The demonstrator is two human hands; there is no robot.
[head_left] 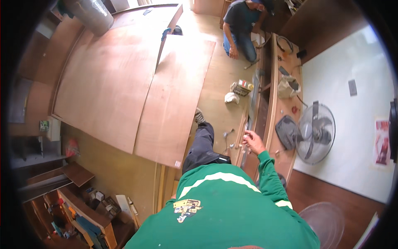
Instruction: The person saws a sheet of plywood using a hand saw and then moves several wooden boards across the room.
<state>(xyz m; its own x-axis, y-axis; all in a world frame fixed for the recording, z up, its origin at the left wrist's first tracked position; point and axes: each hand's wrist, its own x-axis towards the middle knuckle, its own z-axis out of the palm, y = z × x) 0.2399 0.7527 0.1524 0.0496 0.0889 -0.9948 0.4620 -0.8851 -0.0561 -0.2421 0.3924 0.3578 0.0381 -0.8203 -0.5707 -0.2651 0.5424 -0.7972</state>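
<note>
My right hand is raised over the long wooden cabinet frame on the right, at the end of a green sleeve. Its fingers curl in toward the thumb, and what they pinch, if anything, is too small to make out. Below the hand lie a wooden strip and a thin dark cord on the floor. My left hand is out of sight. To the left, two large plywood sheets rest side by side, the nearer one beside my leg.
A co-worker kneels at the cabinet frame's far end. A tin can and a white crumpled bag stand on the floor. A fan and a dark backpack are at the right. A tool-filled wooden box sits lower left.
</note>
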